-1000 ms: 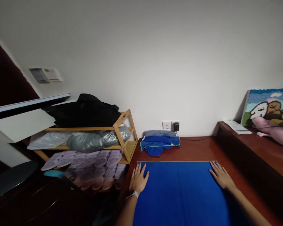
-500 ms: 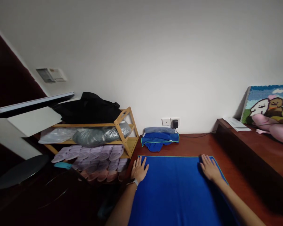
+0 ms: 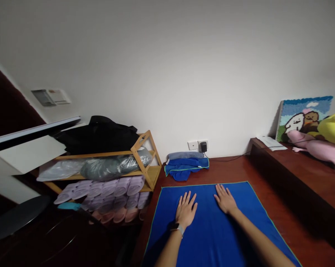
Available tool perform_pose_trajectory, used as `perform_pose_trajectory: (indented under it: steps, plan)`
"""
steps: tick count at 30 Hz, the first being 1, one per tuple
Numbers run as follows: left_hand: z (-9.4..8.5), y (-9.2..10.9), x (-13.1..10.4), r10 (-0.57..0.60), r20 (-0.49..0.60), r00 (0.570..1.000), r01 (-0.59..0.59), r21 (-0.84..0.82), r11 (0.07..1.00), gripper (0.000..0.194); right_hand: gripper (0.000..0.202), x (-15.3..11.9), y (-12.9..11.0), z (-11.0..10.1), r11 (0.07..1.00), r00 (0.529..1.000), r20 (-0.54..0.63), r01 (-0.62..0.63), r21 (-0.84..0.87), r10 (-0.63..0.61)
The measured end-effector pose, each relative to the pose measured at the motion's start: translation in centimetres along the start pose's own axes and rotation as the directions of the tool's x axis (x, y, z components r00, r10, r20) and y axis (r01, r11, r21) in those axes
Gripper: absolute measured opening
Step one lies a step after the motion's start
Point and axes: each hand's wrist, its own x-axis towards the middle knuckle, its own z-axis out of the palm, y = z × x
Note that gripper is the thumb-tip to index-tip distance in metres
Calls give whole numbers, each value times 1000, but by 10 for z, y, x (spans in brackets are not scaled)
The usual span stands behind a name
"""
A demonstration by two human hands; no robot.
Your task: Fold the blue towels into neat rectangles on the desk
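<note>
A blue cloth (image 3: pixel 203 244) with thin green edging lies spread over the reddish-brown table (image 3: pixel 228 168). My left hand (image 3: pixel 185 210) rests on its left half, fingers spread, palm down, with a watch on the wrist. Near the cloth's far edge, right of its middle, my right hand (image 3: pixel 225 199) lies flat with fingers stretched out. Neither hand grips anything. Behind the far edge sits a pile of folded blue cloths (image 3: pixel 186 168), with a greyish-blue rolled cloth (image 3: pixel 185 155) at its back. The near end of the spread cloth runs out of view.
To the left stands a wooden rack (image 3: pixel 153 174) with slippers (image 3: pixel 114 187), plastic-wrapped bundles and a black bag (image 3: pixel 97 137). A black plug (image 3: pixel 203 147) sits in the wall socket. The raised ledge (image 3: pixel 295 159) on the right holds papers, a pink plush toy (image 3: pixel 320 148) and a picture.
Both hands have moved inward over the cloth, the left one rightward from the left edge and the right one leftward from the far right corner. The view has turned slightly right.
</note>
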Motion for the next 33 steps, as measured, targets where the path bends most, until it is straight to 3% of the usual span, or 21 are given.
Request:
perform_pose_trajectory:
  steps: [5, 8, 11, 14, 17, 20, 23, 27, 33]
  plan:
    - [-1, 1, 0, -2, 10, 1000, 2, 4, 1000, 54, 70, 0, 105, -15, 965, 972, -27, -236, -115, 235]
    - [2, 4, -1, -9, 19, 1000, 9, 12, 1000, 54, 70, 1, 136, -15, 945, 953, -54, -302, -128, 298]
    - [-1, 3, 2, -6, 20, 1000, 6, 9, 1000, 53, 71, 1, 143, -9, 944, 951, -91, -305, -126, 295]
    - [-11, -10, 14, -18, -57, 998, 19, 7, 1000, 50, 72, 2, 142, -3, 949, 955, -113, -287, -133, 273]
    - [-22, -44, 29, -90, -117, 989, 96, 42, 994, 50, 73, 4, 144, 2, 949, 957, -117, -279, -144, 264]
    - [-24, -86, 37, -201, -65, 977, 206, 77, 976, 53, 72, 5, 148, 5, 946, 958, -123, -278, -165, 260]
    - [-16, -114, 39, -231, -30, 972, 233, 74, 970, 56, 72, 5, 149, 5, 941, 959, -118, -278, -191, 259]
    - [-6, -123, 46, -275, -34, 961, 277, 87, 957, 59, 72, 7, 146, -1, 935, 957, -89, -290, -203, 278]
    - [-9, -125, 58, -331, 14, 944, 328, 87, 940, 62, 70, 17, 140, -10, 925, 946, -65, -324, -200, 317]
